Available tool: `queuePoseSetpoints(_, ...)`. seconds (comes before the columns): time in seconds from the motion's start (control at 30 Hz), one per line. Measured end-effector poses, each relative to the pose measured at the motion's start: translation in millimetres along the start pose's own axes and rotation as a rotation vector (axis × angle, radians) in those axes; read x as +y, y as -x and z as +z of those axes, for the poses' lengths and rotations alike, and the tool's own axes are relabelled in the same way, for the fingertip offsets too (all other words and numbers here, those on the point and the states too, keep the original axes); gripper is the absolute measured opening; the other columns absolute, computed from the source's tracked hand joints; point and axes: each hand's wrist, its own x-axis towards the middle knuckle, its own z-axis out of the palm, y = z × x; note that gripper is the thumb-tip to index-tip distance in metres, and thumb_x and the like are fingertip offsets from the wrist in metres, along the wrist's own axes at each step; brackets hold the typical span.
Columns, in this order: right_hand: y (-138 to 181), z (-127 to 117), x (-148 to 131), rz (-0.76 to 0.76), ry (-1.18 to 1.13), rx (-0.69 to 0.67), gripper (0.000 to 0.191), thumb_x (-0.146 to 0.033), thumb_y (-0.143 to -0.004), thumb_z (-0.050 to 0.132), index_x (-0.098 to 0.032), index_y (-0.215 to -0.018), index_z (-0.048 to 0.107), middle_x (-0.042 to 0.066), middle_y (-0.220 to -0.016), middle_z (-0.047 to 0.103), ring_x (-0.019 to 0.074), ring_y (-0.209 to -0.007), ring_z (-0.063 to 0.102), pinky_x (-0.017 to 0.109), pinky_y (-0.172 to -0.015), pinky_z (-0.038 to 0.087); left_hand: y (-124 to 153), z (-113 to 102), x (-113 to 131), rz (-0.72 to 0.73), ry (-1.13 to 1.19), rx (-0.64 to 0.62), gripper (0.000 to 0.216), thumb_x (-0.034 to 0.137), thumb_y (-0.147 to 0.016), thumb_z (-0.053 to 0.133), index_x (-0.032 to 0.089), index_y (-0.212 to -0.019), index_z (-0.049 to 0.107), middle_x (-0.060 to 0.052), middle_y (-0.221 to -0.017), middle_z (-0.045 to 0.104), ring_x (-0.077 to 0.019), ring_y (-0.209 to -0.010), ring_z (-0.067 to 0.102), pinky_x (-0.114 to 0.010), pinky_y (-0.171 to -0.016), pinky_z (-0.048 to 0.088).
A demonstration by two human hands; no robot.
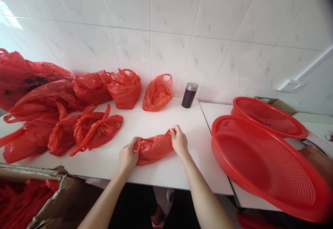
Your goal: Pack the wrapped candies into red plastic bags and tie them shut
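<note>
A red plastic bag [155,150] lies on the white table [166,118] in front of me, its lower part bulging with contents I cannot see. My left hand [129,155] is closed on the handle at the bag's left end. At the opposite end, my right hand [179,139] pinches the other handle. The handles are held apart and the bag looks untied. To the left sit several knotted red bags [108,128], close to the table's front.
Upright red bags [125,90] and a dark tumbler [189,95] stand along the tiled wall. Two red colanders [244,159] are at right, with part of another person's arm [316,161] beyond. A cardboard box [63,191] of red bags occupies the lower left.
</note>
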Motion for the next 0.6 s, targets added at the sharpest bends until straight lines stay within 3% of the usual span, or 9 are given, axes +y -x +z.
queuePoseSetpoints(0.33, -24, 25, 10, 0.11, 0.132, -0.052, 0.016, -0.027, -0.098, 0.034, -0.026, -0.092, 0.049, -0.002, -0.069, 0.062, 0.0138, -0.056, 0.051, 0.025, -0.053, 0.025, -34, 5, 2, 0.044, -0.291, -0.101, 0.035, 0.016, -0.082, 0.041, 0.029, -0.103, 0.067, -0.005, -0.081, 0.073, -0.0235, -0.07, 0.064, -0.028, -0.057, 0.033)
queuePoseSetpoints(0.47, -33, 33, 10, 0.107, 0.198, -0.046, 0.015, -0.026, -0.098, 0.035, -0.025, -0.092, 0.049, -0.002, -0.066, 0.061, 0.0137, -0.055, 0.052, 0.026, -0.053, 0.024, -42, 11, 3, 0.067, -0.347, -0.086, 0.038, 0.014, -0.084, 0.04, 0.027, -0.106, 0.068, -0.007, -0.084, 0.076, -0.0235, -0.071, 0.066, -0.032, -0.07, 0.039)
queuePoseSetpoints(0.6, -37, 41, 10, 0.095, 0.272, -0.036, 0.017, -0.026, -0.098, 0.035, -0.023, -0.093, 0.05, 0.0, -0.063, 0.06, 0.0144, -0.055, 0.053, 0.027, -0.054, 0.024, -45, 17, 2, 0.095, -0.373, -0.056, 0.04, 0.011, -0.084, 0.04, 0.026, -0.108, 0.068, -0.006, -0.085, 0.077, -0.0212, -0.073, 0.067, -0.036, -0.087, 0.036)
